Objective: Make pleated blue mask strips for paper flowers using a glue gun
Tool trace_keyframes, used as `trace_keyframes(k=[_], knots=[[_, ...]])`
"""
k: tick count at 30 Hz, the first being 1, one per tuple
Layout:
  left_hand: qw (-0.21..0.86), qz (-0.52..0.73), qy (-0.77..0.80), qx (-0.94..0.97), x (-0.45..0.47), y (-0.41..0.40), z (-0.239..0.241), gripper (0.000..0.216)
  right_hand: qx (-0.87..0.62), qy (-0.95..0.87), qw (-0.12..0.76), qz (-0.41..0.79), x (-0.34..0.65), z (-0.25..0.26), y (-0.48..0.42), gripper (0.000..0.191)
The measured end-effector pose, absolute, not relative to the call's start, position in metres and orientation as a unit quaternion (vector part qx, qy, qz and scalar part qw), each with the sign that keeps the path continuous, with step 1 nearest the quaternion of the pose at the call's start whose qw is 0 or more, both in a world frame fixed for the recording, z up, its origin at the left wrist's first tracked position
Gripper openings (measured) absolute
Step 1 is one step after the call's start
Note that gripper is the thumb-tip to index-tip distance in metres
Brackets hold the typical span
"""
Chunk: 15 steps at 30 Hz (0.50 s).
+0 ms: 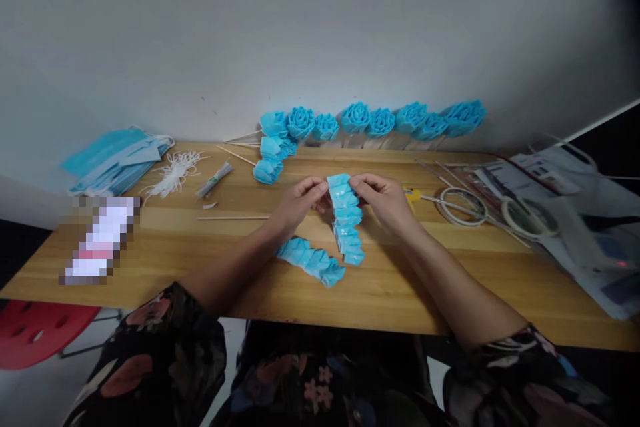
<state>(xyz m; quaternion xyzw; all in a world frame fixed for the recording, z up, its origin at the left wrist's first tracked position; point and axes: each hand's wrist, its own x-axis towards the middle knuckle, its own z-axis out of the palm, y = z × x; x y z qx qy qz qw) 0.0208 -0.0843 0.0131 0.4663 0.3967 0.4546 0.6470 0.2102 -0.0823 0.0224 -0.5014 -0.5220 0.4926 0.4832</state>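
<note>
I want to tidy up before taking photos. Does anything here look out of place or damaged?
Nothing looks spilled, and the pleated blue strip being held shows no obvious damage. One oddity: a small pale scrap lies loose on the wooden table, near the tied bundle of thin grey strips, perhaps dropped.
</note>
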Motion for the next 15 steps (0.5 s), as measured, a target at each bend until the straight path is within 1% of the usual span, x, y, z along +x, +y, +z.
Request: trace_keyframes(k=[2,5,7,9,13,15], knots=[[0.636,0.463,0.401,0.469,0.0208,-0.0844,0.0135,0.025,-0.494,-0.537,0.477,0.489,0.2094,0.0223,-0.0849,0.039],[0.631,0.462,0.411,0.468,0.0208,-0.0837,0.0122,0.023,-0.483,-0.554,0.468,0.490,0.2096,0.0229,-0.0864,0.050],[0.630,0.458,0.418,0.468,0.0210,-0.0835,0.0113,0.021,-0.479,-0.561,0.462,0.493,0.2100,0.0234,-0.0867,0.054],[0.629,0.451,0.418,0.475,0.0211,-0.0840,0.0115,0.020,-0.473,-0.564,0.464,0.493,0.2098,0.0235,-0.0874,0.050],[0.626,0.435,0.407,0.503,0.0212,-0.0864,0.0148,0.022,-0.459,-0.572,0.471,0.490,0.2086,0.0217,-0.0892,0.036],[0.626,0.426,0.407,0.511,0.0211,-0.0871,0.0159,0.023,-0.459,-0.578,0.466,0.488,0.2085,0.0211,-0.0892,0.035]])
